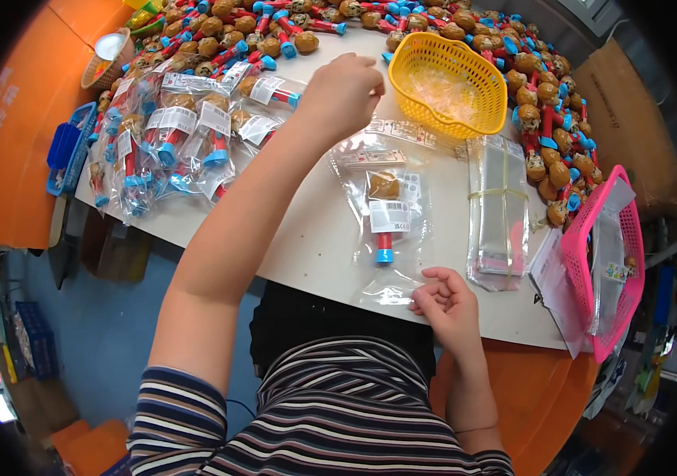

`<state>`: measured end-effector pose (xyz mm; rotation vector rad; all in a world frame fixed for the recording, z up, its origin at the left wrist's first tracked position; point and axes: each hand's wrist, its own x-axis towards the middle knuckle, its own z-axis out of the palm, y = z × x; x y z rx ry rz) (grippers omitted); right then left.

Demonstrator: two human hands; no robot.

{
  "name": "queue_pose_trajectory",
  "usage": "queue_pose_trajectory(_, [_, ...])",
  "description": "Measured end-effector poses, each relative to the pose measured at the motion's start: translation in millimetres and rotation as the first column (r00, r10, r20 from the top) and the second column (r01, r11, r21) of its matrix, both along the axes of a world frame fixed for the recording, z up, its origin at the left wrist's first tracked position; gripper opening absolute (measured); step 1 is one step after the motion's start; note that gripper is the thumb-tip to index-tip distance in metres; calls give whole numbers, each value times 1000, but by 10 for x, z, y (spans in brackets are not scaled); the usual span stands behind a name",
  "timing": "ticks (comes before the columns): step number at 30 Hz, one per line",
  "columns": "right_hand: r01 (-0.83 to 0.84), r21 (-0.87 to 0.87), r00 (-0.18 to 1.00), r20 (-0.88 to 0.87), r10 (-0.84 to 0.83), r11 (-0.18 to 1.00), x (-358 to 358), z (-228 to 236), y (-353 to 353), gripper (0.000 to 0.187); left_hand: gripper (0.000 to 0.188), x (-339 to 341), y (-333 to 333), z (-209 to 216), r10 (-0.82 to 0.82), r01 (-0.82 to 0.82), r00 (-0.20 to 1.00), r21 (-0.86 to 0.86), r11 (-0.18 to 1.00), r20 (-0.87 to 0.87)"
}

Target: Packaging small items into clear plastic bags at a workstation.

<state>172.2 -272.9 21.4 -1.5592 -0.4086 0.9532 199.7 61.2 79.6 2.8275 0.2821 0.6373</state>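
In front of me, a clear plastic bag (362, 210) lies flat on the table. Inside it is a small toy (384, 186) with a brown round head, red stem, blue end and a white label. My right hand (449, 308) has its thumb and fingers closed at the bag's lower right corner, by the table's near edge. My left hand (344, 95) is raised beyond the bag, left of the yellow basket (497, 91). Its fingers are curled together; whatever they may hold is too small or hidden. Small clear pieces (443, 91) lie inside the basket.
Bagged toys (172, 131) pile up at left beside a blue basket (76, 151). Loose toys (548, 119) heap along the far and right edges. A banded stack of clear bags (501, 210) lies right of the bagged toy, near a pink basket (572, 262). A cardboard box (632, 127) stands far right.
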Motion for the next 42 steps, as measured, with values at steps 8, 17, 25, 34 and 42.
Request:
queue_pose_trajectory(8, [-67, 32, 994, 87, 64, 997, 34, -20, -136, 40, 36, -1212, -600, -260, -290, 295, 955, -277, 915, 60])
queue_pose_trajectory(17, [-280, -153, 433, 861, 267, 948, 252, 97, -74, 37, 39, -1661, -1157, -771, -365, 396, 888, -62, 916, 279])
queue_pose_trajectory(25, [-322, -86, 133, 982, 135, 943, 325, -93, 88, 25, 28, -1709, -1176, -851, -329, 352, 877, -1, 936, 351])
queue_pose_trajectory(34, [-355, 5, 408, 900, 150, 935, 360, -139, 59, 16, 23, -1736, -1237, -893, -286, 336, 902, -108, 936, 324])
queue_pose_trajectory(42, [-316, 14, 870, 405, 283, 949, 345, 20, 126, 5, 7, -1829, -1485, -698, 53, -39, 998, -850, 526, -13])
